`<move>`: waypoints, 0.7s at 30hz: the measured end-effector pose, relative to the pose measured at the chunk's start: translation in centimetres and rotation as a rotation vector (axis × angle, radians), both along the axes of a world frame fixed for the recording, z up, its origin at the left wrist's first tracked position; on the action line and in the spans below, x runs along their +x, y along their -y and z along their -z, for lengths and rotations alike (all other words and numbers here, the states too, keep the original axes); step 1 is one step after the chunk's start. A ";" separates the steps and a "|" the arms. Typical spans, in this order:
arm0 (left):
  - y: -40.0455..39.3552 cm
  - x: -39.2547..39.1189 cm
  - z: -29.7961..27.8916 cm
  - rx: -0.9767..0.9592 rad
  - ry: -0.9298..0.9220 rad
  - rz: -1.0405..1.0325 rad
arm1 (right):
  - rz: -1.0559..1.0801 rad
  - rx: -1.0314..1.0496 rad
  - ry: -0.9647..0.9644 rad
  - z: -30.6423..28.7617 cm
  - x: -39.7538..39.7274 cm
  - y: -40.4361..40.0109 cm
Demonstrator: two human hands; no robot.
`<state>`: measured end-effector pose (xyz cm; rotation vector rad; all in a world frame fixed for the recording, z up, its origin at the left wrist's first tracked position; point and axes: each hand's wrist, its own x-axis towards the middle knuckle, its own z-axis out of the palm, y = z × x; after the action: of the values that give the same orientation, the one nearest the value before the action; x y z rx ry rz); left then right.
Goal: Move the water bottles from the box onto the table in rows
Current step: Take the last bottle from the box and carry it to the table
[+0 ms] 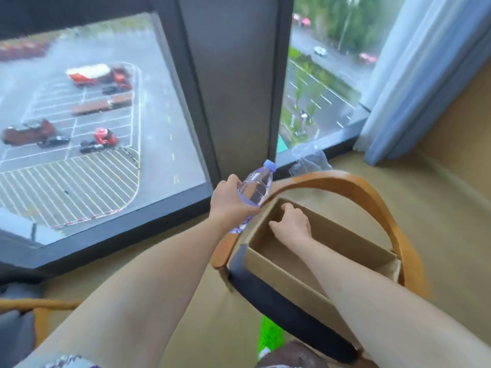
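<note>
At centre, left hand (pixel 230 200) gripping clear ribbed plastic bottle (pixel 255 189), cap toward 1 o'clock, right hand (pixel 291 224) curled, grip unclear, inside rectangular cardboard box (pixel 279 269) on curved wooden chair (pixel 345 181).

soft, even daylight comes in through the window (pixel 101 123) at the top and left, bright but flat, so the arms and the cardboard box (pixel 305 264) cast only faint shadows. the whole picture is slightly smeared with blur, and the scene outside the glass looks hazy. wide-angle distortion bends the window frame (pixel 233 83) and the curtain (pixel 425 75) toward the edges.
</note>
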<state>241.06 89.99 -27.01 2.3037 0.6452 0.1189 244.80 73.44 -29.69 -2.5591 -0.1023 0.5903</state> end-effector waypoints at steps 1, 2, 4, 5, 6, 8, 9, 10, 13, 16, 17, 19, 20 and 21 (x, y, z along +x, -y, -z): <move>-1.4 -1.6 -1.2 -0.014 0.039 -0.053 | -0.048 0.017 0.031 -1.2 -0.9 -1.6; -2.8 -3.5 -2.3 -0.029 0.078 -0.113 | -0.100 0.032 0.060 -2.3 -1.9 -3.3; -5.7 -7.7 -4.2 -0.050 0.144 -0.230 | -0.191 0.063 0.101 -4.5 -4.6 -6.9; -7.2 -10.0 -5.1 -0.048 0.161 -0.280 | -0.232 0.076 0.112 -5.5 -6.1 -8.6; -8.6 -12.4 -5.9 -0.038 0.172 -0.326 | -0.280 0.088 0.127 -6.3 -7.8 -10.4; -11.4 -17.4 -7.4 -0.008 0.193 -0.429 | -0.381 0.123 0.166 -7.8 -11.6 -13.8; -12.7 -20.1 -8.0 0.006 0.205 -0.487 | -0.425 0.148 0.182 -8.5 -13.6 -15.3; -13.9 -22.9 -8.6 0.021 0.223 -0.545 | -0.468 0.176 0.198 -9.1 -15.8 -17.0; -17.3 -32.0 -9.9 0.070 0.254 -0.706 | -0.601 0.244 0.232 -10.8 -22.8 -21.7; -19.6 -41.9 -10.9 0.099 0.284 -0.846 | -0.763 0.268 0.253 -11.9 -30.8 -26.1; -20.0 -45.5 -11.2 0.118 0.300 -0.886 | -0.820 0.276 0.254 -12.2 -33.7 -27.3; -20.3 -52.5 -11.6 0.175 0.316 -0.957 | -0.933 0.302 0.252 -12.7 -39.7 -29.6; -20.2 -55.9 -11.7 0.188 0.318 -0.997 | -0.992 0.320 0.251 -13.0 -42.7 -30.6; -20.1 -59.3 -11.8 0.188 0.319 -1.045 | -1.059 0.339 0.253 -13.2 -45.9 -31.5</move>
<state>181.71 110.08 -15.25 1.8086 1.6329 1.0327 198.94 104.93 -16.52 -2.0653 -1.5482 0.5203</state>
